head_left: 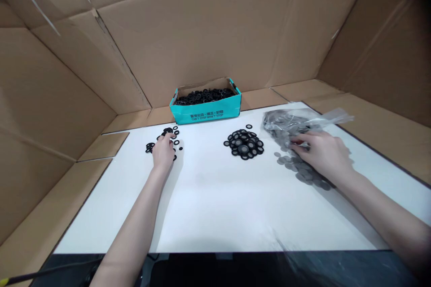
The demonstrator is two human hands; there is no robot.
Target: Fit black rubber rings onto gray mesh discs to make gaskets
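Note:
My left hand (pixel 163 151) is over a loose scatter of black rings (pixel 167 131) on the left of the table. Its fingers are bent and somewhat apart, touching down among the rings, and I see nothing held. On the right, my right hand (pixel 321 150) pinches the edge of a clear plastic bag (pixel 281 123) between thumb and fingers. Dark grey contents show through the crumpled film. Below that hand, thin grey discs (pixel 303 170) lie spilled in a band, partly under its shadow. Between the hands is a heap of black rings with grey discs inside them (pixel 244 144).
A turquoise box (pixel 206 113) full of black rings stands at the back middle, against the cardboard wall (pixel 202 36). Cardboard panels enclose the white table (pixel 208 206) at the back and sides. A small black piece (pixel 181 148) lies right of my left hand.

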